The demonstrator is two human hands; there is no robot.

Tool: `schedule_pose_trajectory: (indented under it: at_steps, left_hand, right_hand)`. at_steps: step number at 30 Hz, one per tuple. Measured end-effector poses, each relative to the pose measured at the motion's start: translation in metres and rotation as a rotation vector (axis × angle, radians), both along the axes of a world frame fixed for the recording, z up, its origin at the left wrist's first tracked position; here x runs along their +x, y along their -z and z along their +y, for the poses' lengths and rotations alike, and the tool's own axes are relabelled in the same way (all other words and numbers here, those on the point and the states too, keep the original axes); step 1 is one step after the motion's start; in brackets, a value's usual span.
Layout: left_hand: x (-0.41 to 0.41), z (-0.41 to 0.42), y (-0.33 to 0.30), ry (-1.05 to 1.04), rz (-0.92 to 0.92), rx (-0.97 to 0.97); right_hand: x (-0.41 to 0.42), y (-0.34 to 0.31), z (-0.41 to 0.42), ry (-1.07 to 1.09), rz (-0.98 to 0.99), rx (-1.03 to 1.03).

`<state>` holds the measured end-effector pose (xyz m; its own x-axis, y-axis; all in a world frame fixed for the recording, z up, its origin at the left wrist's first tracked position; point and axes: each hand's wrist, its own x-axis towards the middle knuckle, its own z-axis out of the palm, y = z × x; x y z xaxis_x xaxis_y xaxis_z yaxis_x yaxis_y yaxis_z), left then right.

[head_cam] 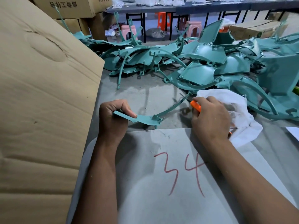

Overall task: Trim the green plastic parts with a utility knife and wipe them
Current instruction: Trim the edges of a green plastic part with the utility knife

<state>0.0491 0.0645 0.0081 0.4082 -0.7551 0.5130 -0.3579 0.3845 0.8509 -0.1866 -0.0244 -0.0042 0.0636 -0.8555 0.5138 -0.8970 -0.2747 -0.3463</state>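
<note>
L hand (113, 118) is gripping the wide flat end of a green part (145, 119), thumb on top, fingers curled under, holding it just above the far edge of the gray board (161, 175) marked "34". The part's thin curved arm is reaching away from the board, toward the pile (194, 62) of green parts heaped well beyond it.

R hand (210, 118) is wrapping round an orange knife (195, 106), fingers clenched on the handle, w/ a white cloth (234, 110) bunched behind and under the same hand. Knife tip is sitting at the thin arm near its far end; blade itself too small and blurred to make out, so can't tell if it's touching.

Risks, judged from here:
- Thin arm is hanging unsupported past the board edge; it's prob flexing under blade pressure, so the cut could skip or gouge instead of shaving the edge.
- L hand is holding only one end, well apart from the cut point; part could pivot or twist in the grip.
- If the stroke is heading back toward the board, a slip would be running at L thumb.
- Cloth is crowding the knife hand; could snag the blade or loosen the hold.
- Cardboard box (40, 94) is pressing in on the board's L side, cramping the L elbow.
</note>
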Motion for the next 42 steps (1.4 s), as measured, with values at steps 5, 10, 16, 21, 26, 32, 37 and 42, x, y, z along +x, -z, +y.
schedule_pose_trajectory:
  at_steps: [5, 10, 16, 21, 26, 32, 37, 42]
  left_hand:
    - [-0.003, 0.001, 0.0, -0.001, -0.008, 0.019]
    - [-0.008, 0.0, -0.002, 0.018, -0.006, 0.015]
    - [-0.007, -0.001, -0.004, 0.052, -0.098, 0.0]
    - [-0.005, -0.002, -0.003, 0.087, -0.051, 0.008]
    - [-0.002, 0.0, -0.001, 0.098, -0.016, 0.048]
    - [0.011, 0.012, -0.001, 0.21, -0.022, 0.08]
    - [0.017, 0.015, -0.001, 0.254, -0.001, 0.096]
    - [0.017, 0.015, -0.002, 0.259, 0.006, 0.095]
  right_hand:
    - [0.0, 0.004, -0.004, 0.064, 0.033, 0.008]
    - [-0.001, 0.005, -0.005, 0.066, 0.05, 0.033]
    - [0.006, 0.003, 0.008, -0.078, 0.132, 0.089]
    - [0.016, -0.003, 0.028, -0.317, 0.109, 0.12]
    - [0.016, -0.007, 0.037, -0.494, 0.068, 0.134]
    - [0.01, -0.008, 0.029, -0.587, 0.119, 0.16]
    - [0.002, -0.008, 0.02, -0.559, 0.05, 0.206]
    - [0.009, -0.003, 0.024, -0.502, 0.134, 0.084]
